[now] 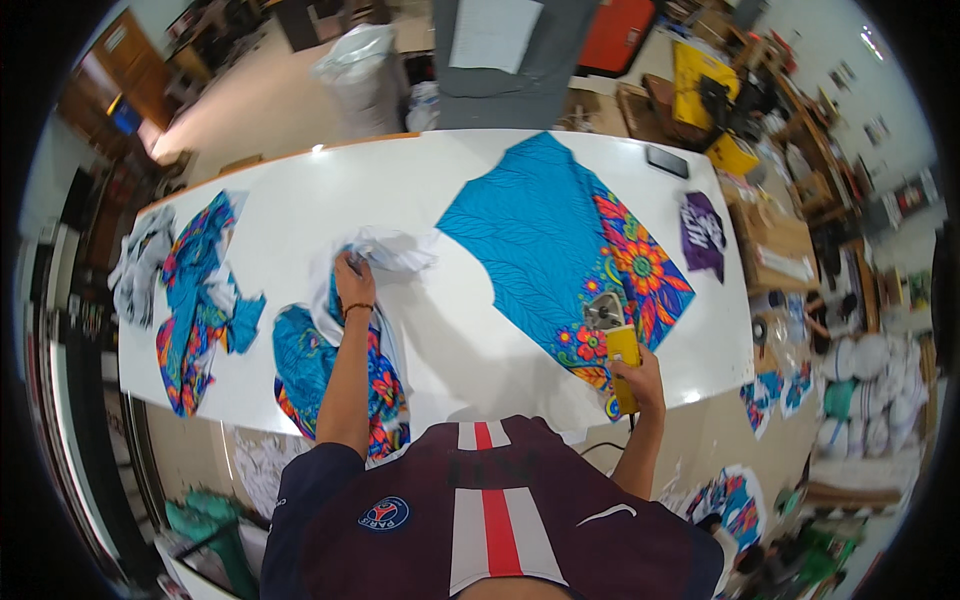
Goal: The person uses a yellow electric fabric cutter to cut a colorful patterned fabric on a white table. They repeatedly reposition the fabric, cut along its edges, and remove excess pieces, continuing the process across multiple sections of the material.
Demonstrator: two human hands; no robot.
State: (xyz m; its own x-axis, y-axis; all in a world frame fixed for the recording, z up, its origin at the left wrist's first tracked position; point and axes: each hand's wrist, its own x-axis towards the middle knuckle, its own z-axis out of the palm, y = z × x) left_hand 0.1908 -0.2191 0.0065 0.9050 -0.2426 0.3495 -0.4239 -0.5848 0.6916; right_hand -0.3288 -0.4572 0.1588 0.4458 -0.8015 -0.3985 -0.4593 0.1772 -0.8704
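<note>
My right hand (640,385) grips the yellow handle of an electric fabric cutter (613,333) that rests on the near edge of a blue cloth with orange flowers (560,240), spread flat on the white table (400,190). My left hand (353,280) reaches forward and clutches a crumpled white sheet (390,250) lying over a pile of cut blue flowered pieces (300,365) at the table's near edge.
More cut cloth pieces (200,290) and grey scraps (140,265) lie at the table's left end. A dark phone (667,160) and a purple cloth piece (703,232) sit at the right end. Cardboard boxes (775,240), scraps and bags crowd the floor to the right.
</note>
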